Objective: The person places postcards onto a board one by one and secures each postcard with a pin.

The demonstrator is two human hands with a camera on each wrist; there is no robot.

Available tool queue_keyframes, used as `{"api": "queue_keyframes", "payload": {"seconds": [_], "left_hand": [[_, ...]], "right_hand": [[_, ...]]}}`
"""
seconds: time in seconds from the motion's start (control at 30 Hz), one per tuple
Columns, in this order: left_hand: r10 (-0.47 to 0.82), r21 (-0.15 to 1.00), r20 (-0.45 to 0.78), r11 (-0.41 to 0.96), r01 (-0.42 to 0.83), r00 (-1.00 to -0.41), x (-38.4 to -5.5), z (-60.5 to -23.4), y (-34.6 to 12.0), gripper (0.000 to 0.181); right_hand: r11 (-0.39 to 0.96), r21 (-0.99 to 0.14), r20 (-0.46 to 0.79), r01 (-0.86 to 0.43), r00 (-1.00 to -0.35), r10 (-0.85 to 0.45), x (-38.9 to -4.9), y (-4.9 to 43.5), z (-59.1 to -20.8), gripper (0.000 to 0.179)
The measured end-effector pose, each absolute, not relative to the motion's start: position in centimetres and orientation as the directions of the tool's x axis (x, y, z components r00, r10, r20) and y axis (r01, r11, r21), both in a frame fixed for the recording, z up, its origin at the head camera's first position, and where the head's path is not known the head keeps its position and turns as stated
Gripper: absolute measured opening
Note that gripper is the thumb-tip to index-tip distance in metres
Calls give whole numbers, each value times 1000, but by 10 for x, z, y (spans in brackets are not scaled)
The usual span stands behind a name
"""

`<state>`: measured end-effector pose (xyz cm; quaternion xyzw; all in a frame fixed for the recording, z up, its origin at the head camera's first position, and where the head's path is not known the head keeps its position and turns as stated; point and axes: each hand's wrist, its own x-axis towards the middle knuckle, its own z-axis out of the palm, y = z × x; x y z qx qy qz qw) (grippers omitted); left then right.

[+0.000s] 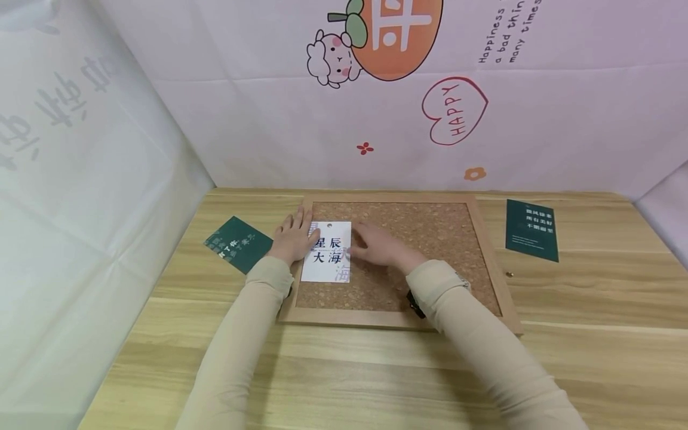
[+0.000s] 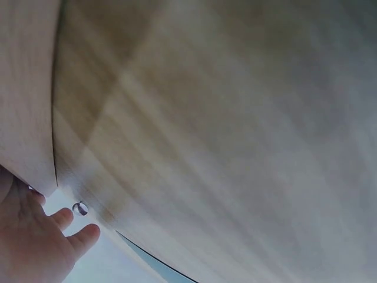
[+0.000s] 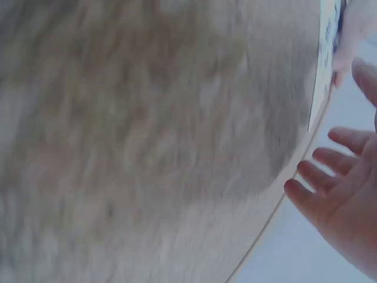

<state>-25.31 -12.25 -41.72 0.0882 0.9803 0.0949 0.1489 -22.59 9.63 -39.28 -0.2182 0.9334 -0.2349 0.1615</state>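
A white card (image 1: 326,269) with dark and pale purple lettering lies on the left part of a wood-framed cork board (image 1: 419,239). A small metallic pin (image 1: 329,225) sits at the card's top edge. With fingers extended, my left hand (image 1: 292,240) rests across the board's left frame and the card's left edge. My right hand (image 1: 383,245) is over the cork beside the card's right edge, fingers spread and slightly bent. Nothing shows in its grasp in the right wrist view, where the hand (image 3: 347,183) has its fingers apart. Whether it touches the card is unclear.
A dark green card (image 1: 239,242) lies on the wooden table (image 1: 344,370) left of the board, and another green card (image 1: 532,230) lies to the right. A small brass-coloured pin (image 1: 509,274) sits near the board's right edge. A printed white cloth (image 1: 269,131) hangs behind.
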Motion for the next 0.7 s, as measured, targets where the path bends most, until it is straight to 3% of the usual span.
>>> {"api": "queue_keyframes", "payload": {"seconds": [0.2, 0.47, 0.7], "left_hand": [[206, 214, -274, 965, 149, -939, -253, -418, -123, 65], [190, 212, -285, 968, 132, -939, -254, -417, -123, 65], [191, 211, -285, 968, 133, -939, -255, -421, -123, 65]], "right_hand": [[825, -524, -131, -210, -938, -322, -236, 125, -381, 56], [846, -532, -194, 43, -978, -72, -241, 173, -365, 64], [815, -561, -198, 145, -980, 38, -238, 225, -363, 84]]}}
